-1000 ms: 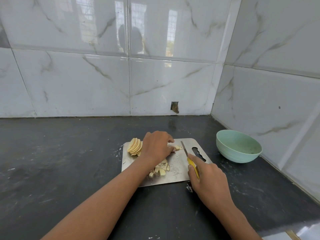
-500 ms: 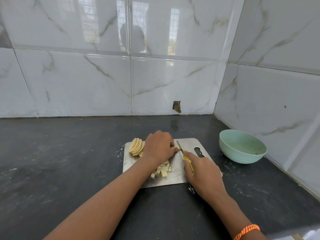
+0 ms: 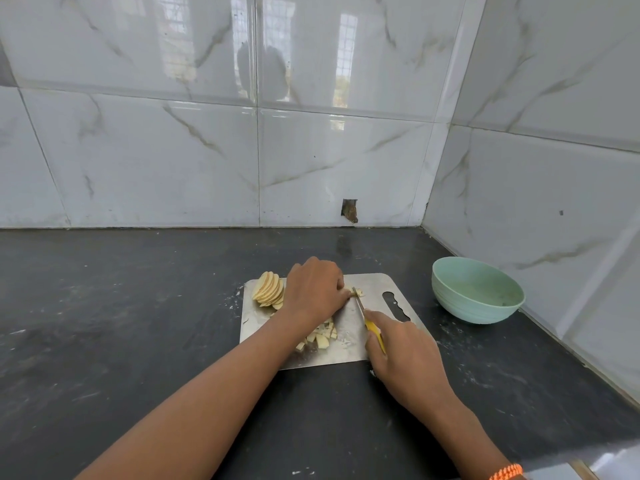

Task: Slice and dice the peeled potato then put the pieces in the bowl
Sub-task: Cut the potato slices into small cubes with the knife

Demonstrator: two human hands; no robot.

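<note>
Moved since before: over the last second I see the right hand (image 3: 405, 355) has slid forward along the board, taking the knife (image 3: 367, 317) tip up to the potato bits at the left fingertips; the view has also shifted a little, so an orange wristband (image 3: 506, 472) now shows on the right wrist.
Left hand: the left hand (image 3: 317, 289) lies knuckles up on the far half of the cutting board (image 3: 375, 284), fingers curled down and pressing on a small stack of potato pieces (image 3: 358, 292) that peeks out at its fingertips.
Right hand: I see it wrapped round the knife's yellow handle, index finger laid along the top, blade pointing away from me and angled slightly left.
Blade: its tip meets the potato pieces just beside the left fingertips; whether it has cut through I cannot tell.
Slices: a fanned stack of pale round potato slices (image 3: 268, 289) leans at the board's far left corner, just left of the left hand.
Dice: a loose heap of diced potato (image 3: 320, 336) lies on the near middle of the board, partly under the left forearm.
Bowl: the mint-green bowl (image 3: 476, 289) stands on the dark counter (image 3: 121, 306) to the right of the board, apart from it, near the tiled wall (image 3: 536, 188).
</note>
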